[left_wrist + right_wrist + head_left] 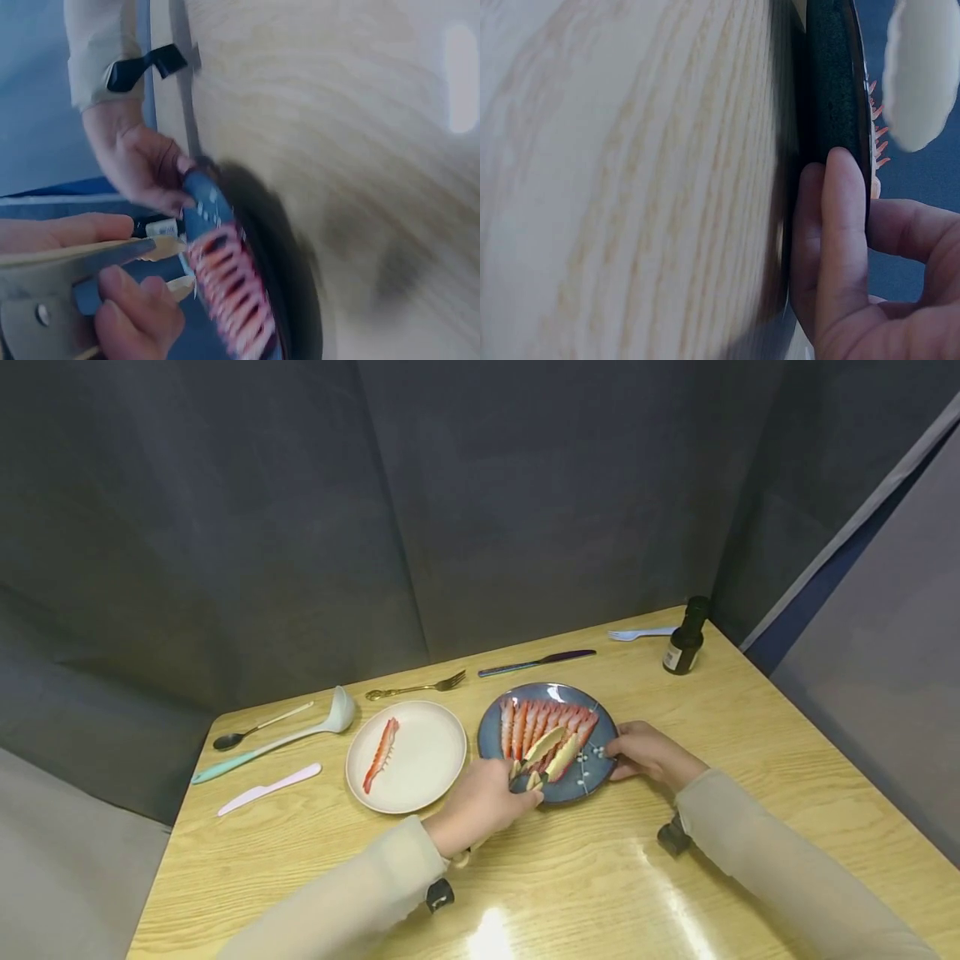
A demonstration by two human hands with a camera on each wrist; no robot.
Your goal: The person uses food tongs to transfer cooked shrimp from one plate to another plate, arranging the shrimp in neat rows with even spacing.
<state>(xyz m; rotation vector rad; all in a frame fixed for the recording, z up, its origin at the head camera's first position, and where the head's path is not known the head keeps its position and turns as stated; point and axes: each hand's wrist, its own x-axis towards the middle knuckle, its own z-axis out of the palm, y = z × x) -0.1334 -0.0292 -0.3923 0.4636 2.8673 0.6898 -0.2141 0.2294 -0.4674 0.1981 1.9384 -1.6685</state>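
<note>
My left hand (483, 802) holds tongs (562, 758) with cream-coloured tips, their metal body (45, 307) showing in the left wrist view. The tips lie over a row of several red-and-white shrimp (517, 727) on a blue plate (592, 777) with a white floral pattern; whether they touch the shrimp I cannot tell. At the plate's right edge my right hand (648, 752) grips the rim, with fingers (844, 225) against the underside and the thumb over the top. A single shrimp (382, 754) lies on the white plate (431, 747) to the left.
Left on the wooden table are a dark-bowled spoon (228, 741), a ladle (341, 710) and a pink knife (270, 788). Behind the plates lie a gold fork (408, 690) and a dark knife (536, 663). A blue fork (633, 634) and dark bottle (684, 643) are back right.
</note>
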